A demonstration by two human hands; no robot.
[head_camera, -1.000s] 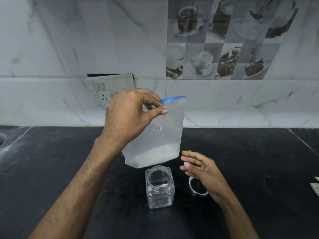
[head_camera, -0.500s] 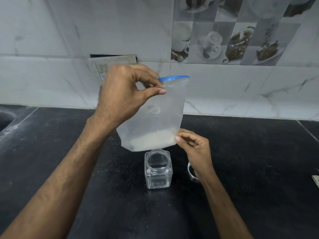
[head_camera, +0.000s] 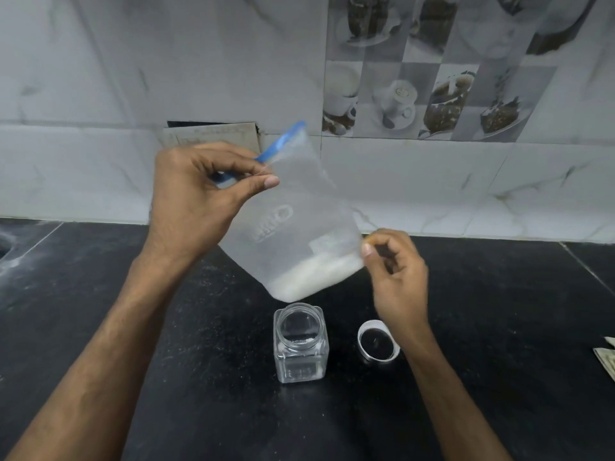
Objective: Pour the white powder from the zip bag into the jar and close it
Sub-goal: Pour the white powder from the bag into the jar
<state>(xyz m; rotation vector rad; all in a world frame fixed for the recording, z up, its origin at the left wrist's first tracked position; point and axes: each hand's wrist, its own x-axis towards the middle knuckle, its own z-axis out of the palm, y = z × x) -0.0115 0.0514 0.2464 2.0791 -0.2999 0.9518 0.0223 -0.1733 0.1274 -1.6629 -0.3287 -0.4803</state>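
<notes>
A clear zip bag (head_camera: 293,224) with a blue zip strip hangs tilted above the counter, white powder (head_camera: 312,274) gathered in its lower corner. My left hand (head_camera: 199,201) pinches the bag's top edge by the zip. My right hand (head_camera: 396,277) pinches the bag's lower right corner. Below the bag stands a clear square jar (head_camera: 300,342), upright, mouth open, with only a trace of powder inside. Its round lid (head_camera: 377,341) lies on the counter just right of the jar, inner side up.
The black stone counter (head_camera: 166,377) runs back to a grey marble-tiled wall with a socket plate (head_camera: 213,134). Folded paper (head_camera: 607,361) lies at the right edge. A sink edge (head_camera: 5,247) shows at far left.
The bag has tilted, its top swinging left and its bottom corner lifted to the right. My right hand took hold of that corner and moved up and right, uncovering the lid.
</notes>
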